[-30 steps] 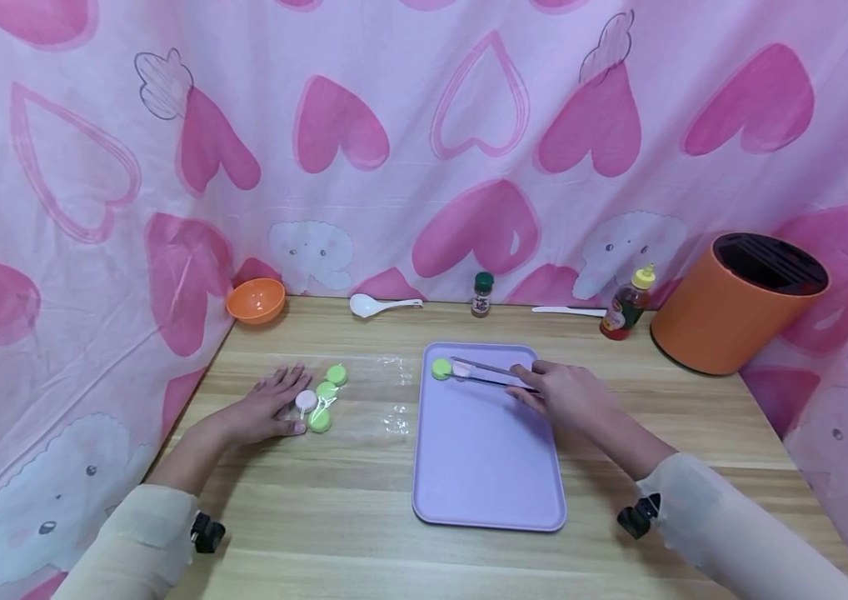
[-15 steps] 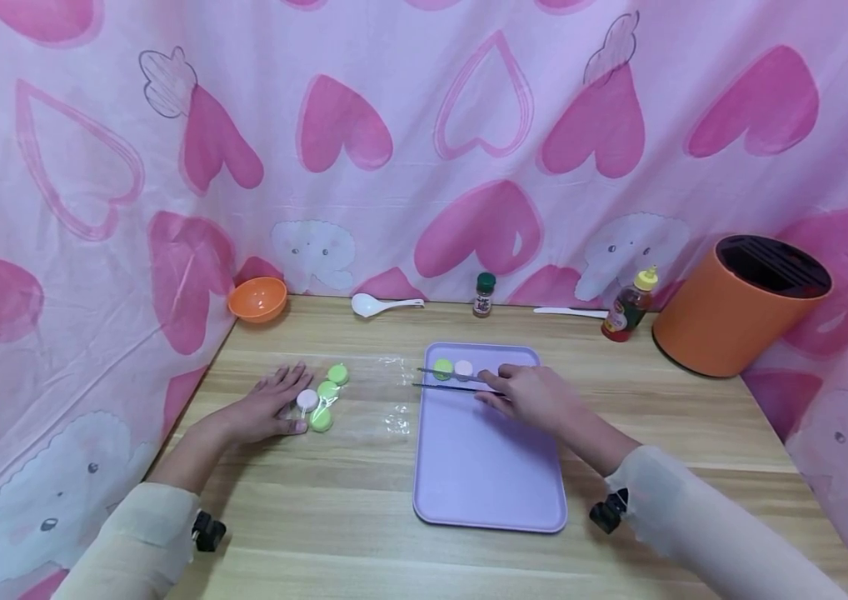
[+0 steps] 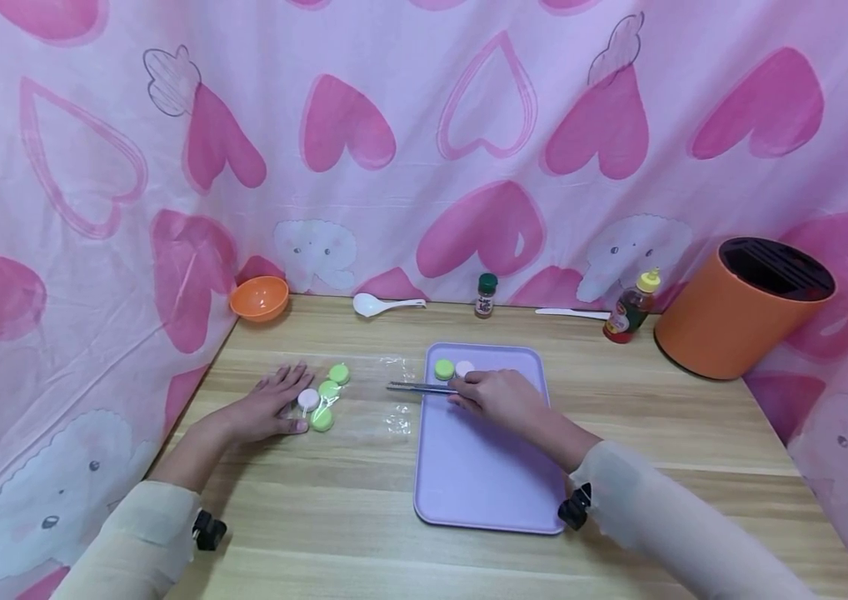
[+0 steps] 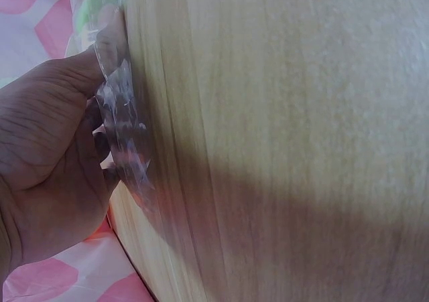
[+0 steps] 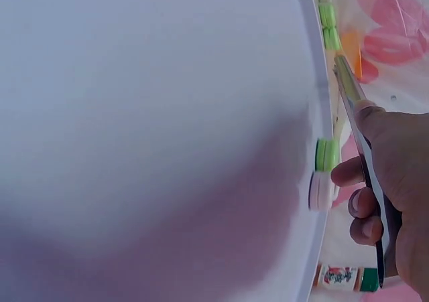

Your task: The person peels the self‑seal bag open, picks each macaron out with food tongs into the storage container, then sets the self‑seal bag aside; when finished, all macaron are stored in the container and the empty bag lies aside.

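My left hand [image 3: 271, 407] rests on a clear plastic bag [image 3: 371, 392], its fingers spread beside several green and pale pink macarons [image 3: 322, 419]. In the left wrist view, the thumb lies along the crinkled plastic [image 4: 127, 114]. Over the lilac tray [image 3: 491, 467], my right hand [image 3: 501, 402] holds metal tongs [image 3: 416, 387], whose tips point left past the tray's edge. Nothing shows between the tips. At the tray's far left corner sit a green macaron [image 3: 444, 369] and a pale pink macaron [image 3: 464, 368], side by side. The right wrist view shows fingers curled around the tongs [image 5: 362, 138].
Along the back stand an orange bowl [image 3: 260, 299], a white spoon [image 3: 386, 305], a green-capped spice jar [image 3: 486, 296], a white knife [image 3: 572, 313] and a yellow-capped sauce bottle [image 3: 630, 308]. An orange knife block [image 3: 739, 317] stands at the right. A pink heart curtain [image 3: 364, 192] encloses the table.
The tongs have let go of the pale pink macaron, which lies beside the green one on the tray. My right hand has moved left with the tongs. My left hand stays put.
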`<act>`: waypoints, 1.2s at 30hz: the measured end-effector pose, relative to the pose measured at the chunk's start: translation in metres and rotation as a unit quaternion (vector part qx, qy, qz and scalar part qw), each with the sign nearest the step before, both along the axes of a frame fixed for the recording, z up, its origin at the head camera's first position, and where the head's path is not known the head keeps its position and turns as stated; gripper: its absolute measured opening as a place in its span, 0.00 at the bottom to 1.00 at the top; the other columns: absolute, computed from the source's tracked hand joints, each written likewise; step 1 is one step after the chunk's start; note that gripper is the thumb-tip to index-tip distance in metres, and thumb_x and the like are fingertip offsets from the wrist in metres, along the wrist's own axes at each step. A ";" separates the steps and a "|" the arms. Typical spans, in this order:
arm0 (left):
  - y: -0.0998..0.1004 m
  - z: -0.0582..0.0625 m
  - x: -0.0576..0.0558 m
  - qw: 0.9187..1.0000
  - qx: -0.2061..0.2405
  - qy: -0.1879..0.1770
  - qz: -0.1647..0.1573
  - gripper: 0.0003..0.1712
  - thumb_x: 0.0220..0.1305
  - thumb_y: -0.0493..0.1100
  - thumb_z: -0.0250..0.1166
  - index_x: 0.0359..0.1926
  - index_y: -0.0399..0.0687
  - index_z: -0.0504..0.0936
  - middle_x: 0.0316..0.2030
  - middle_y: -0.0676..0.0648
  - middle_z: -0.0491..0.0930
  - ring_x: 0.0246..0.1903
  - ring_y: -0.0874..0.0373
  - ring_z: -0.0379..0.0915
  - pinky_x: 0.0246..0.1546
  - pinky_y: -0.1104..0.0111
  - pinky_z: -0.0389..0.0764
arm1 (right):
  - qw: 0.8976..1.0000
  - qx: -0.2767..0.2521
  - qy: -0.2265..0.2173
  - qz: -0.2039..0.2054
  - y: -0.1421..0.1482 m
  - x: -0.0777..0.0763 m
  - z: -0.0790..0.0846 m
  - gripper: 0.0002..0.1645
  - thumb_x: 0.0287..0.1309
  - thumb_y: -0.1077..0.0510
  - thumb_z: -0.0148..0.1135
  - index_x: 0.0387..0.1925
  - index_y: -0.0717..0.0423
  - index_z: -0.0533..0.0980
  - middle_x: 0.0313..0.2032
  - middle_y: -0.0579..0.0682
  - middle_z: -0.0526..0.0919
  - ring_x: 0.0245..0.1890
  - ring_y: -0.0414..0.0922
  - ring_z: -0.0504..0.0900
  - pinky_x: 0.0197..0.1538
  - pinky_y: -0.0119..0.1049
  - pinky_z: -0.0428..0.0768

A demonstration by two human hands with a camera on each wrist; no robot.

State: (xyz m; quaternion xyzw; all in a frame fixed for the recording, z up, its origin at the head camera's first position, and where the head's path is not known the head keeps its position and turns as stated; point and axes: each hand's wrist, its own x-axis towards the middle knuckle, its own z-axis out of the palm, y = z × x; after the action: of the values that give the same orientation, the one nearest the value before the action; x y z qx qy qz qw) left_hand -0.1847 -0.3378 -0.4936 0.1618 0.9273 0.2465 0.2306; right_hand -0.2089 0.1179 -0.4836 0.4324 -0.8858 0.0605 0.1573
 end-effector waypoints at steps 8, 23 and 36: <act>0.001 0.004 0.002 1.000 0.001 -0.003 0.001 0.59 0.76 0.61 0.70 0.90 0.41 0.48 0.90 0.33 0.34 0.88 0.26 0.22 0.84 0.28 0.29 | 0.999 0.001 -0.029 -0.012 -0.023 -0.002 -0.007 0.15 0.75 0.44 0.71 0.55 0.45 0.91 0.40 0.43 0.94 0.27 0.44 0.89 0.27 0.42 0.87; 0.002 0.004 0.000 1.000 -0.005 -0.008 0.003 0.58 0.76 0.62 0.69 0.90 0.42 0.48 0.90 0.34 0.34 0.88 0.26 0.21 0.85 0.29 0.28 | 0.997 0.023 -0.053 -0.043 -0.071 -0.013 -0.007 0.16 0.81 0.39 0.63 0.47 0.46 0.83 0.32 0.46 0.83 0.21 0.47 0.81 0.23 0.46 0.79; -0.002 0.005 0.003 1.000 0.028 0.000 -0.007 0.61 0.74 0.64 0.70 0.89 0.40 0.49 0.89 0.32 0.34 0.87 0.25 0.20 0.83 0.27 0.27 | 0.995 0.047 -0.062 -0.060 -0.086 -0.020 -0.011 0.20 0.80 0.37 0.63 0.50 0.48 0.83 0.35 0.49 0.85 0.22 0.47 0.80 0.21 0.42 0.79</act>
State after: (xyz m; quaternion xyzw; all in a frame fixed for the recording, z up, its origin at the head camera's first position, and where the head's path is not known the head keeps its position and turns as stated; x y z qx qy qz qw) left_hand -0.1816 -0.3394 -0.4884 0.1744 0.9188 0.2712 0.2278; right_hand -0.2288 0.0316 -0.4941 0.3804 -0.9202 0.0353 0.0849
